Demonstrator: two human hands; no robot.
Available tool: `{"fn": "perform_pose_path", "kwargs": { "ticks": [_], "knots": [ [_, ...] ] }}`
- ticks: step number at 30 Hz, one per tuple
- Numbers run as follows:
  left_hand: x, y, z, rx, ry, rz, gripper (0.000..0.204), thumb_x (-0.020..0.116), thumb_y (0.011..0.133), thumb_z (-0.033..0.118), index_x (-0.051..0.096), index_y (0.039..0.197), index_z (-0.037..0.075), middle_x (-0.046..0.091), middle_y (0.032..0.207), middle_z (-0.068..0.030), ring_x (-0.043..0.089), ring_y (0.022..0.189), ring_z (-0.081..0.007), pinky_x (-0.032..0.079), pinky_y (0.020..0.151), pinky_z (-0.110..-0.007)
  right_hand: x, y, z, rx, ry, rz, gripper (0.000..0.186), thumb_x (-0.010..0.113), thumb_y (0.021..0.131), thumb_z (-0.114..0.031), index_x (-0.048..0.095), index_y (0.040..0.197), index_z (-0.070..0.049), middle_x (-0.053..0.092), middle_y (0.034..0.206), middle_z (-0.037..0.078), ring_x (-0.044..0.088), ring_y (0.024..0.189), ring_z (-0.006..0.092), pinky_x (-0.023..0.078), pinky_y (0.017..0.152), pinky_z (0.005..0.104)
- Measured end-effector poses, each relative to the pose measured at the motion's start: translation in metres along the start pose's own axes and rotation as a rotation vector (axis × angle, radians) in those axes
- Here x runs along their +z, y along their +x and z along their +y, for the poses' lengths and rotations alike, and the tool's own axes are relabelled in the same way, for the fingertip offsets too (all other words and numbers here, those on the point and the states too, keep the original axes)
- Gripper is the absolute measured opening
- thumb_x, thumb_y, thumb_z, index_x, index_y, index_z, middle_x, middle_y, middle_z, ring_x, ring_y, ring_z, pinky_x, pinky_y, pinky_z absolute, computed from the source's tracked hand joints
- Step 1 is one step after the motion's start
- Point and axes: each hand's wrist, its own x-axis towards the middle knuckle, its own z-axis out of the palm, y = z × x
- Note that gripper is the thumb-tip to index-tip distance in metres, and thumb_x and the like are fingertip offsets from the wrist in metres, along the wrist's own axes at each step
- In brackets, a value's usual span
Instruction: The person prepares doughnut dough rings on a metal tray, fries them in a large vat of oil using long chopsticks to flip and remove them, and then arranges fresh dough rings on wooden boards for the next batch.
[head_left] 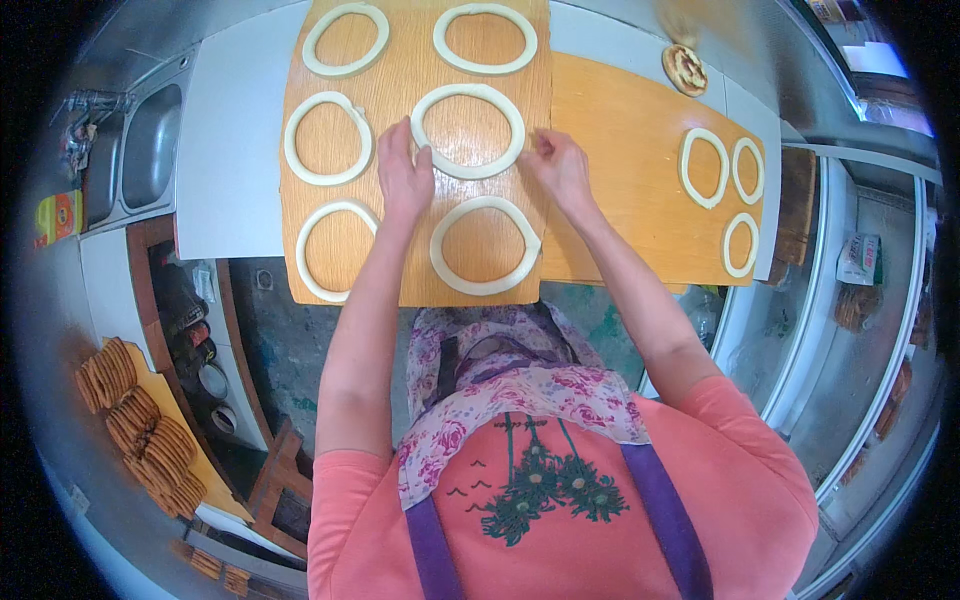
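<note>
A pale dough ring [468,172] lies flat on a wooden board [410,40] in front of me, between my hands. My left hand [405,178] is at its left edge, with bent fingers and the thumb against the dough. At the right edge is my right hand [562,168], its fingers curled together and the thumb side touching the ring. More rings share this board: one [485,68] farther away, one [485,287] nearer me, and a left column that includes a middle ring [330,179]. My left forearm partly covers the nearest left ring [325,293].
A second wooden board [620,150] adjoins on the right, bearing three rings, including one ring [685,168]. Beyond it lies a round browned pastry [685,70]. A metal sink [150,150] is at left. Brown baked-looking sticks [160,440] are stacked at lower left. Glass-fronted shelving [825,300] stands right.
</note>
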Motion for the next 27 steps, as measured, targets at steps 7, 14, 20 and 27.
{"fn": "perform_pose_path", "kwargs": {
  "ticks": [7,14,20,27],
  "knots": [
    [0.027,0.055,-0.013,-0.322,-0.164,-0.286,0.046,0.056,0.075,0.007,0.049,0.119,-0.004,0.051,0.110,-0.0220,0.048,0.105,-0.0351,0.037,0.092,-0.040,0.036,0.056,0.007,0.124,-0.003,-0.026,0.034,0.069,0.064,-0.017,0.064,0.094,-0.002,0.057,0.086,0.017,0.057,0.082,0.0298,0.046,0.075,0.0383],
    [0.032,0.059,0.002,-0.018,0.164,-0.189,0.046,0.057,0.072,0.003,0.053,0.117,0.003,0.050,0.108,-0.0169,0.050,0.100,-0.0311,0.044,0.084,-0.038,0.033,0.064,-0.012,-0.022,-0.073,0.032,0.039,0.067,0.066,-0.012,0.062,0.104,-0.005,0.056,0.094,0.016,0.056,0.089,0.0290,0.045,0.081,0.0371],
    [0.029,0.068,-0.008,0.014,0.096,-0.362,0.049,0.063,0.069,0.007,0.053,0.117,0.007,0.048,0.109,-0.0177,0.046,0.103,-0.0340,0.041,0.088,-0.040,0.040,0.079,-0.006,-0.031,-0.068,-0.033,0.038,0.064,0.068,-0.008,0.061,0.105,-0.005,0.055,0.099,0.016,0.053,0.096,0.0301,0.043,0.085,0.0381],
    [-0.021,0.044,-0.014,0.093,-0.013,0.004,0.054,0.065,0.067,0.007,0.050,0.118,0.006,0.046,0.111,-0.0166,0.045,0.104,-0.0333,0.039,0.090,-0.040,0.056,0.076,-0.062,-0.257,-0.025,0.059,0.040,0.065,0.068,-0.008,0.060,0.107,-0.003,0.057,0.099,0.016,0.054,0.095,0.0309,0.044,0.084,0.0378]
  ]
}}
